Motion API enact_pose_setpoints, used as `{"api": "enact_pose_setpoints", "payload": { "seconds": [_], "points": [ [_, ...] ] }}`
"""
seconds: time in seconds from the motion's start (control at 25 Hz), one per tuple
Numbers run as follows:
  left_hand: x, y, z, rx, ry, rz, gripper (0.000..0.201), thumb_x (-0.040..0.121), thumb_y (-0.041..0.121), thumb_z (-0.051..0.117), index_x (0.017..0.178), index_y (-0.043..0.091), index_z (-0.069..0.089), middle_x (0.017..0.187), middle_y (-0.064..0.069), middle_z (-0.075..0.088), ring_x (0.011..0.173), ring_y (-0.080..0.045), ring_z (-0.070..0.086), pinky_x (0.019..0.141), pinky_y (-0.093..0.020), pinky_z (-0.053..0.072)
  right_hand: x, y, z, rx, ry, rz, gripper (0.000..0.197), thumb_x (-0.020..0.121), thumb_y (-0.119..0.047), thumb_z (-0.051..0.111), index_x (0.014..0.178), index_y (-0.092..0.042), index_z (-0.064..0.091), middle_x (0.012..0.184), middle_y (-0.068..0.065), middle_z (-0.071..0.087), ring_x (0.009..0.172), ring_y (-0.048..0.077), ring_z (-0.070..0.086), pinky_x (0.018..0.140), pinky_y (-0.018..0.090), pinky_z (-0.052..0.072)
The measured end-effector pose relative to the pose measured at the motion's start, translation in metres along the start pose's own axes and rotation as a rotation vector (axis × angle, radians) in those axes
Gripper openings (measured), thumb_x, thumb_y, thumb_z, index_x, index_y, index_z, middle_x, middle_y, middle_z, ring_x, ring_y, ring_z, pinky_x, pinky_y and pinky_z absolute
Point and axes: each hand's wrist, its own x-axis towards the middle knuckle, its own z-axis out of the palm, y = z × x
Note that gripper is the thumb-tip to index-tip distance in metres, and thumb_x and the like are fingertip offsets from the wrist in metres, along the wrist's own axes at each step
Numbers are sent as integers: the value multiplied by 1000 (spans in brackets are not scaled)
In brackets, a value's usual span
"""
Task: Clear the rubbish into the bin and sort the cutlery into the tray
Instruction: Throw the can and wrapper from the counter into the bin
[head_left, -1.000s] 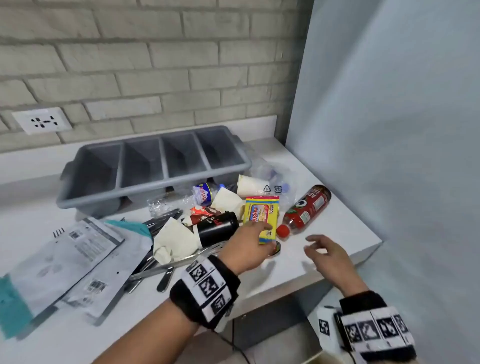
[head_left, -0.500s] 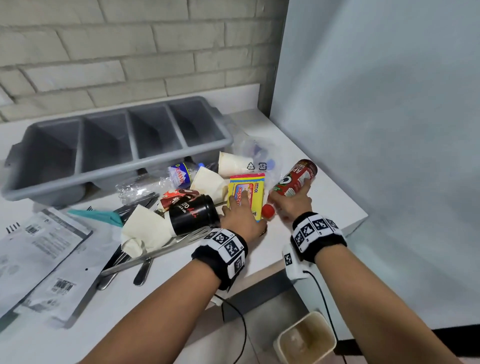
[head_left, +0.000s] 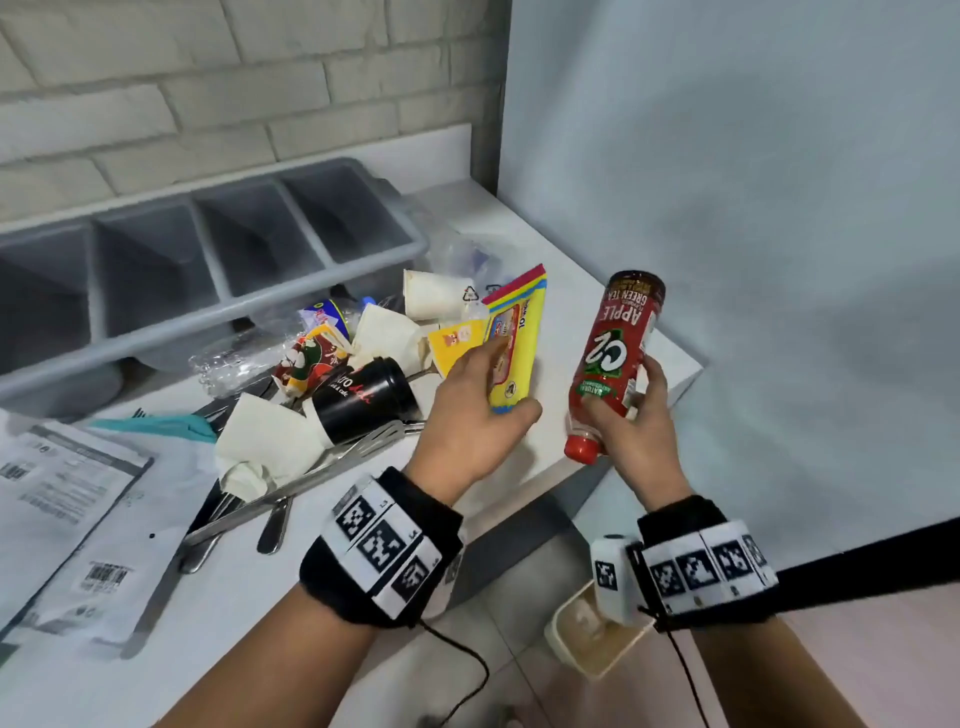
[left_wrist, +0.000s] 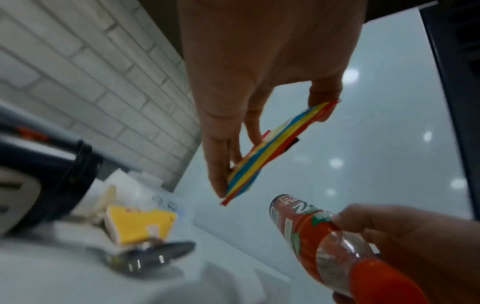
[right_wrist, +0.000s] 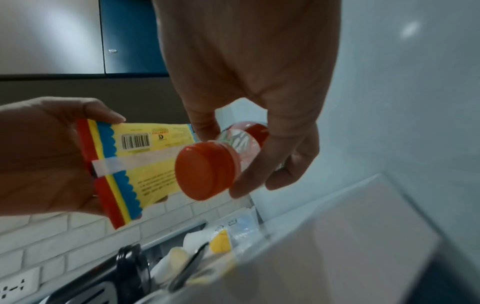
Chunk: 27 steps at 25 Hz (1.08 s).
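Note:
My left hand (head_left: 480, 410) pinches a flat yellow snack packet (head_left: 514, 343) with red and blue edges, lifted off the white counter (head_left: 561, 291); the left wrist view shows the packet (left_wrist: 275, 148) edge-on under my fingers. My right hand (head_left: 636, 415) grips a red apple green tea bottle (head_left: 615, 358), cap down, raised above the counter's right corner. In the right wrist view the bottle's cap (right_wrist: 205, 169) faces the camera beside the packet (right_wrist: 137, 162). The grey four-slot cutlery tray (head_left: 208, 270) stands at the back. Cutlery (head_left: 291, 488) lies under the rubbish. The cream bin (head_left: 592, 634) stands on the floor below.
A black paper cup (head_left: 363, 397), white cups (head_left: 436, 293), crumpled napkins (head_left: 270, 447), a clear plastic bottle (head_left: 244, 353) and wrappers crowd the counter's middle. Grey mail bags (head_left: 67, 509) lie at the left. A pale blue panel (head_left: 753, 208) closes the right side.
My right hand reached the red bottle, gripped it and lifted it off the counter. My left hand raised the yellow packet. The view shifted right and down, showing the bin.

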Motion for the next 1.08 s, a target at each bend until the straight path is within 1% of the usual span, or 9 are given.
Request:
{"api": "enact_pose_setpoints", "payload": {
  "seconds": [0.12,0.2,0.36,0.48,0.72,0.8,0.88,0.96,1.08],
  "points": [
    [-45,0,8,-180,-220,80,62,62,40,57,123,43,46,121,14,57,107,-16,59,89,-33,50,-54,37,-40,95,16,49,73,84,-3,62,140,-32,26,100,-11,56,87,11,63,68,27,59],
    [-66,-13,28,-236,-373,39,56,61,44,56,116,52,45,112,20,57,93,-10,60,81,-27,51,-78,75,-65,93,27,92,71,83,-1,62,137,-33,28,106,-5,58,91,14,64,68,27,59],
    [-87,-57,86,-287,-538,-140,51,69,24,64,114,41,47,95,10,55,70,1,55,60,-11,46,-95,154,-97,16,58,214,73,81,2,64,138,-28,27,105,-11,57,92,9,63,81,33,55],
    [-93,-92,135,-285,-630,-351,43,82,8,58,115,34,48,97,7,55,58,5,52,53,-11,41,-94,204,-113,-43,34,353,74,79,1,66,140,-15,25,115,4,56,97,18,61,80,31,51],
    [-78,-150,227,-205,-641,-678,34,90,13,46,122,22,54,103,-2,53,90,-18,46,64,-22,37,-71,300,-123,-92,-29,694,71,79,-1,64,139,-14,28,122,14,57,98,27,57,80,36,52],
    [-69,-176,257,-182,-663,-774,36,93,12,43,127,14,53,105,-4,54,95,-16,48,66,-19,37,-59,331,-118,-121,-10,782,68,79,-2,64,138,-14,32,121,14,58,97,28,56,77,21,56],
    [-55,-214,289,-124,-697,-821,34,94,19,44,126,13,55,108,-7,57,96,-17,50,67,-20,40,-41,362,-108,-92,20,827,63,82,1,60,138,-10,33,117,16,56,92,27,53,47,0,44],
    [-44,-264,326,-52,-726,-841,37,93,28,45,124,13,56,120,-22,59,102,-27,57,79,-30,44,-22,406,-94,-29,70,888,62,84,3,57,139,-9,32,110,13,52,91,29,53,37,1,38],
    [-28,-327,379,23,-837,-835,42,95,32,40,121,4,55,132,-30,50,113,-39,56,85,-37,45,8,476,-74,71,121,965,64,84,5,57,141,-8,32,107,9,47,90,22,50,52,15,48]
  ]
}}
